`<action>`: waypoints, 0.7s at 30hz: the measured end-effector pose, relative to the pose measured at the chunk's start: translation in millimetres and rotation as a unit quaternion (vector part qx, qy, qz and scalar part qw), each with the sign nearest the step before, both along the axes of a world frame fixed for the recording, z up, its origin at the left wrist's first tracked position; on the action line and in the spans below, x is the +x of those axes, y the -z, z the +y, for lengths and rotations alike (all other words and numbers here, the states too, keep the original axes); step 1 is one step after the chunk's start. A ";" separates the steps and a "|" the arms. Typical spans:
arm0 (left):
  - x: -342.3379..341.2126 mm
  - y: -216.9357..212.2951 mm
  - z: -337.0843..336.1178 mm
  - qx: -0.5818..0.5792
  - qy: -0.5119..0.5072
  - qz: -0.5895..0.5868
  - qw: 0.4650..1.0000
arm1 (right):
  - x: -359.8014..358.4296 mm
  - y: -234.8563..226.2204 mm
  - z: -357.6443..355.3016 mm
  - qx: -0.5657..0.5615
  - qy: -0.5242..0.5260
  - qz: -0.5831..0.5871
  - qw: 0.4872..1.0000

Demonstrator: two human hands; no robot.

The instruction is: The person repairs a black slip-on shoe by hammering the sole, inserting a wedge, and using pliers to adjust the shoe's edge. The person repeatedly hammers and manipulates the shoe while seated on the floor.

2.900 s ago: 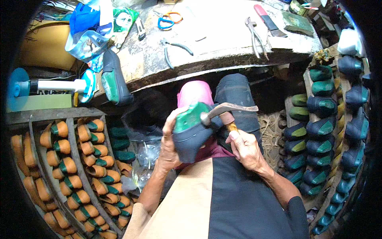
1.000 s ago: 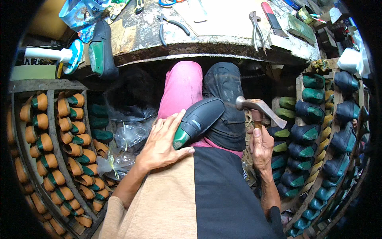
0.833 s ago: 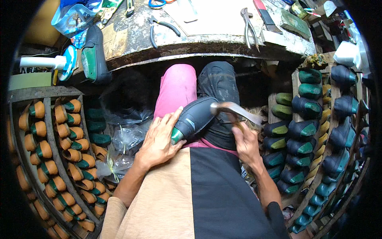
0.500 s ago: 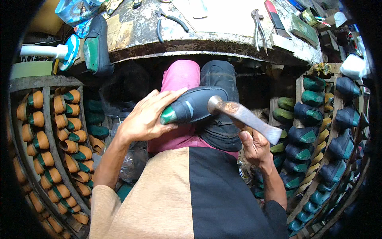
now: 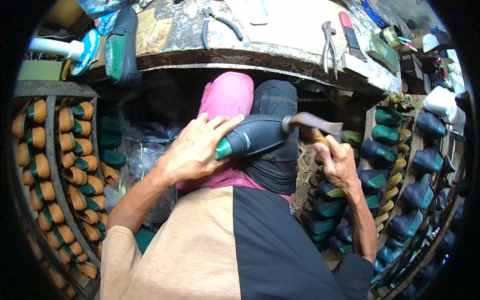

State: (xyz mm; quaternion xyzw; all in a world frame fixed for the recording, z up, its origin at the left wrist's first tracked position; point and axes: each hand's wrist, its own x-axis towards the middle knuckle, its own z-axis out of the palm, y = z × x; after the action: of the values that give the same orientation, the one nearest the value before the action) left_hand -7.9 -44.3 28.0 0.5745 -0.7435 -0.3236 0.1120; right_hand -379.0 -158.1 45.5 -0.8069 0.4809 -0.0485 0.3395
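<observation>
In the head view, the shoe [image 5: 262,134], of smooth black material with a rounded toe, lies across the lap of the trousers [image 5: 227,95], which have one pink leg and one dark. The left hand [image 5: 192,147] covers part of its heel, the fingers clamped on it; a glossy green form [image 5: 223,149] shows there. The right hand [image 5: 340,162] has its fingers closed around the wooden handle of the hammer [image 5: 317,121], whose worn metal head is at the shoe's toe; whether they touch, I cannot tell. Beyond the shoe is the bench [image 5: 167,35], stained and rough-edged, bearing pliers [image 5: 228,24], pincers [image 5: 327,37], a red-handled knife [image 5: 351,37] and a green block [image 5: 382,51]. To the left of the shoe there are a crumpled clear bag [image 5: 145,160] and a wooden rack [image 5: 55,89] with orange shoes [image 5: 51,214]. To its right, dark shoes [image 5: 377,152] stand in rows, and the right forearm [image 5: 362,220] hides some of them.
</observation>
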 end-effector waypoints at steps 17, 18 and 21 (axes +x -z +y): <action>-11.6 22.3 15.3 0.096 -0.317 0.290 0.898 | 35.3 -44.9 26.3 0.078 0.182 -0.272 0.942; -18.5 27.3 15.8 0.088 -0.317 0.274 0.904 | 37.1 -39.2 39.1 0.103 0.251 -0.320 0.908; -36.5 38.0 14.2 0.144 -0.328 0.353 0.864 | 53.6 -17.5 60.5 0.081 0.360 -0.407 0.835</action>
State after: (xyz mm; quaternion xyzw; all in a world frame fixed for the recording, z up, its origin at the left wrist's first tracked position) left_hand -44.3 -30.1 -10.1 0.6423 -0.3681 -0.5527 0.3827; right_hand -325.4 -97.6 63.0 -0.4534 0.5580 -0.4526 0.5274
